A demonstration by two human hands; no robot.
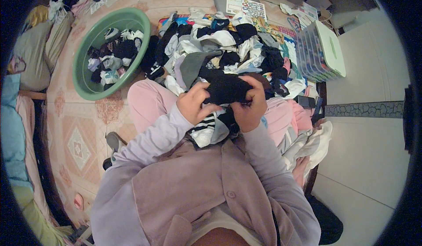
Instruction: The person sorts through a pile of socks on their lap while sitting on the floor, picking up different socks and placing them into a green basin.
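Observation:
A black knit sock (pixel 226 88) is stretched between my two hands above my lap. My left hand (pixel 197 105) grips its left end with fingers and thumb. On its right end, my right hand (pixel 251 103) has its fingers curled over the fabric. Just below, a black-striped white sock (pixel 207 122) and a few others lie on my lap. In front of me a large heap of loose socks (pixel 217 40) in white, grey and black covers a colourful mat. A green plastic basin (pixel 76 66) at the left holds several bundled socks (pixel 112 63).
A clear plastic drawer unit with a pale green top (pixel 333 48) stands right of the heap. Behind the heap lies a printed sheet (pixel 245 7). Stuffed sacks (pixel 33 55) line the far left. Beside my right knee is crumpled striped cloth (pixel 303 144).

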